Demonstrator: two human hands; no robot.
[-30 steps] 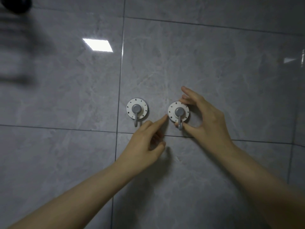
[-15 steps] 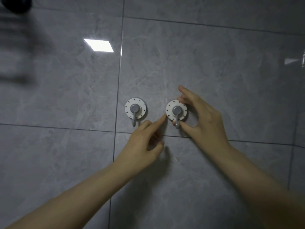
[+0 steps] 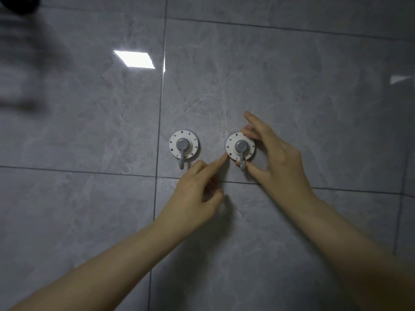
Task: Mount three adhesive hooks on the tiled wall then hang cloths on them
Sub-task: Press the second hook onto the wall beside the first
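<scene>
- Glossy grey marble-look tiled wall fills the view, split by thin dark grout lines.
- A bright rectangular light reflection shines upper left.
- A blurred dark object sits top left.

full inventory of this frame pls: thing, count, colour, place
adhesive hooks: 2, white round bases with grey hooks, on the wall side by side; left hook untouched, right hook between both hands
tiled wall: 1, grey marbled glossy tiles with dark grout lines, fills the view
light reflections: 2, white, upper left and far right edge
dark blurred object: 1, black, top left corner, cannot tell what it is
left hand: 1, bare, index fingertip at the right hook's lower-left rim
right hand: 1, bare, fingers at the right hook's top and bottom
</scene>
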